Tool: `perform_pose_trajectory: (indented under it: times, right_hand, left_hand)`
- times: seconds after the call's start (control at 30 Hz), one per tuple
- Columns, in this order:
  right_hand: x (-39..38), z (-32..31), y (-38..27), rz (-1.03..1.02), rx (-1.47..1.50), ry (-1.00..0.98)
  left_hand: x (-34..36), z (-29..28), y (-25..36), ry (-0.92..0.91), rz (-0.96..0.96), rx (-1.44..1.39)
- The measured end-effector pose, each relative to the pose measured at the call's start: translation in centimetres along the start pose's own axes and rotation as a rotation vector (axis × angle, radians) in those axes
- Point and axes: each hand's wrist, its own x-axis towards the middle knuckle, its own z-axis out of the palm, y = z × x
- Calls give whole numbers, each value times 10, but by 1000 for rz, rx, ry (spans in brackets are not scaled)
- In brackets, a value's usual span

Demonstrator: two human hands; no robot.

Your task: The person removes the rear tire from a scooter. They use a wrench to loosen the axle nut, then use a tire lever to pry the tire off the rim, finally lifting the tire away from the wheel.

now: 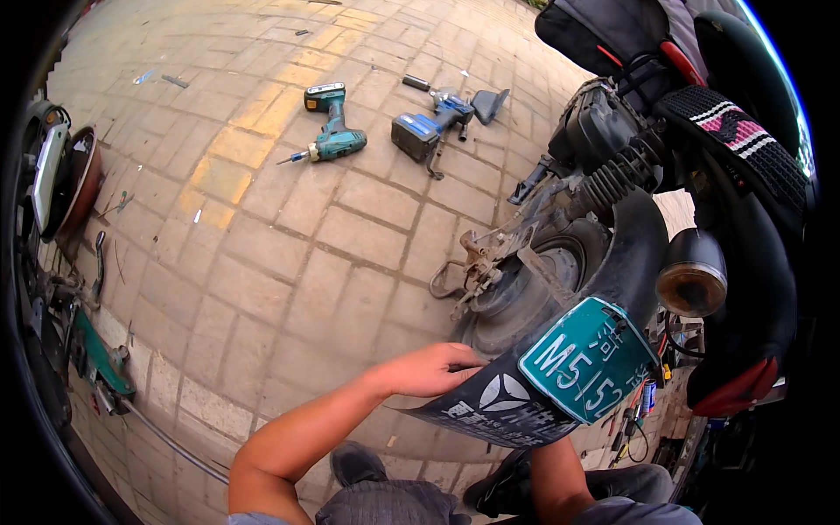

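Observation:
A motorbike or scooter stands at the right, its rear wheel (507, 315) below a black fender (636, 254). A green licence plate (577, 354) is fixed above a dark mud flap (490, 407) with white printing. My left hand (430, 367) is at the left edge of the flap, close to the rear tyre; its fingertips pass out of sight there, so its hold is unclear. My right forearm (558, 477) rises from below and goes behind the flap, which hides the right hand.
On the paving lie a teal cordless driver (334, 131) and a blue cordless impact wrench (429, 122), with a dark wedge-shaped piece (489, 105) beside it. Another vehicle's parts (66, 184) line the left edge. Several tools and a cable (634, 433) lie at lower right.

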Motion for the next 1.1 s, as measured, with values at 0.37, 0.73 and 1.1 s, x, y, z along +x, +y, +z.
perform_pose_trajectory:
  times: [0.37,0.73,1.1]
  right_hand:
    - [55,50,75,406,547,-266]
    - [68,62,80,339,807,-311]
    - [73,50,86,317,781,-310]
  left_hand:
    - [89,-78,-1,525,-249,588]
    - [112,-65,0,519,-348,756]
    - [109,-59,-8,560,-297,651]
